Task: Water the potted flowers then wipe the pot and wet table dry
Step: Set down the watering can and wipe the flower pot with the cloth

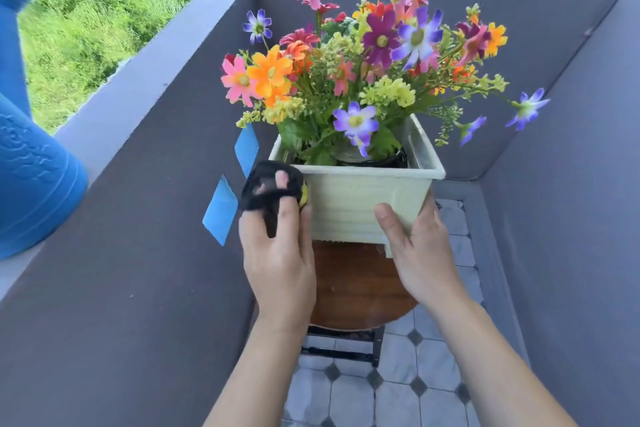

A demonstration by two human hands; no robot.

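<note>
A cream square pot (pixel 349 204) full of bright flowers (pixel 363 55) stands on a round wooden table (pixel 353 284), and its near edge overhangs the bare wood in front of it. The left hand (pixel 277 253) is at the pot's left side, with its fingers curled round a black cloth (pixel 266 187) and pressing it against the pot's upper left corner. One fingertip shows through a fold. A sliver of yellow sits between the cloth and the pot; it may be the cloth's other face, though the view is too tight to say.

The right hand (pixel 415 246) clasps the pot's lower right corner. The thumb lies flat on the front face, and the other fingers are hidden round the right side.

Left of the pot, two blue tape strips (pixel 221 210) are stuck to the grey wall. Further left, a blue watering can (pixel 31 166) rests on the ledge. Below the pot and table lies a tiled floor (pixel 398 392).
</note>
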